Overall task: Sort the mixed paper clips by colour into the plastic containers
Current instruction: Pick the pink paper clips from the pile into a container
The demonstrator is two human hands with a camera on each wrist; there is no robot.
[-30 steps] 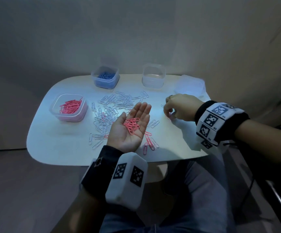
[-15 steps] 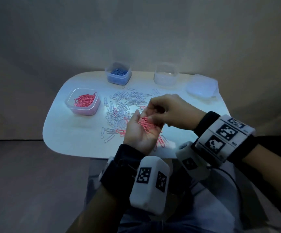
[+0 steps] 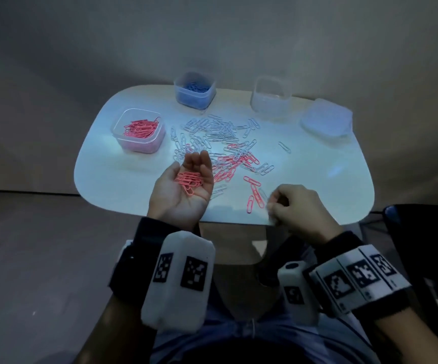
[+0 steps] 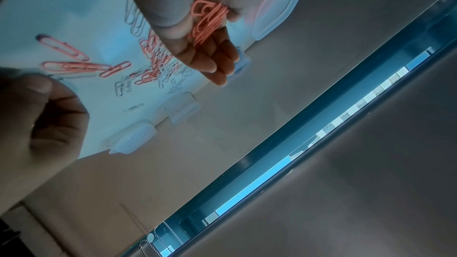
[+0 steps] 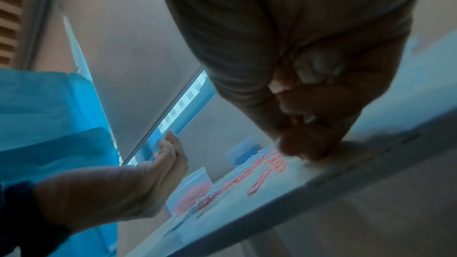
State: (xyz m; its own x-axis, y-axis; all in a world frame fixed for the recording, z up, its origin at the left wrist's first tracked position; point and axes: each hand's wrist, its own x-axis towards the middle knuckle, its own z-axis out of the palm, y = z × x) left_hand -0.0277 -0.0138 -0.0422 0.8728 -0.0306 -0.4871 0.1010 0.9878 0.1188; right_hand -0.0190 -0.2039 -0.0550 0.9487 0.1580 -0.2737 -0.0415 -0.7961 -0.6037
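My left hand (image 3: 178, 198) is held palm up over the table's front edge, fingers relaxed, with a small bunch of pink clips (image 3: 189, 181) lying in the palm (image 4: 210, 19). My right hand (image 3: 292, 206) is at the front edge of the white table (image 3: 123, 179), fingers curled, tips pressed down just right of three loose pink clips (image 3: 254, 195). No clip shows between its fingertips (image 5: 304, 149), which are blurred. A mixed heap of pale and pink clips (image 3: 228, 151) lies mid-table. Pink clips fill the container (image 3: 138, 130) at left; the blue container (image 3: 195, 89) holds blue ones.
An empty clear container (image 3: 271, 99) stands at the back right, with stacked lids (image 3: 326, 119) beside it. A single pale clip (image 3: 284, 147) lies apart on the right. My lap is below the front edge.
My right hand left the left palm, where it was half a second ago, and dropped to the table's front edge. The left palm stays up with its pink clips.
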